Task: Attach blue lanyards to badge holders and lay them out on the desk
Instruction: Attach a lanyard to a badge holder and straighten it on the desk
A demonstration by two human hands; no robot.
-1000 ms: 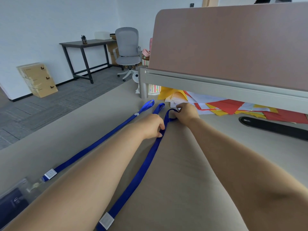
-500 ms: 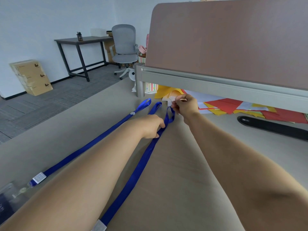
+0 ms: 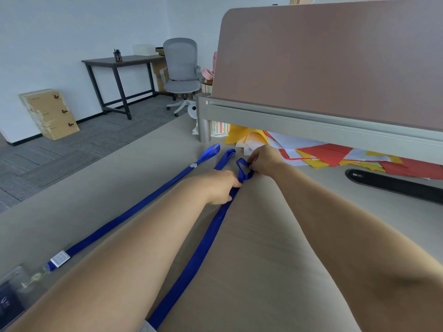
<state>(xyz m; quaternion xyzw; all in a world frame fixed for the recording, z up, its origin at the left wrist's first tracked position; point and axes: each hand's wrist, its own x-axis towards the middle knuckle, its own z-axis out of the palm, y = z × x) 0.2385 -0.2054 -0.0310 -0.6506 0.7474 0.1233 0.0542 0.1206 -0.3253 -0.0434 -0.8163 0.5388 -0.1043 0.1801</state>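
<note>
Three blue lanyards lie stretched away from me on the beige desk (image 3: 275, 259). The left lanyard (image 3: 134, 209) ends near me in a silver clip joined to a clear badge holder (image 3: 13, 295) at the bottom left corner. The middle lanyard (image 3: 224, 161) runs under my left forearm. The right lanyard (image 3: 203, 245) has its far loop pinched by my right hand (image 3: 263, 159), while my left hand (image 3: 221, 188) presses its strap to the desk a little nearer to me.
A desk divider panel (image 3: 330, 65) rises just beyond my hands, with coloured paper sheets (image 3: 323, 156) under its rail. A black bar-shaped object (image 3: 393, 185) lies at the right. A grey office chair (image 3: 182, 75), dark table and cardboard boxes (image 3: 50, 113) stand on the floor at left.
My right hand has come down from slightly above the desk and now holds the loop end low, near the surface. The view shifted a little; my left hand stays on the strap.
</note>
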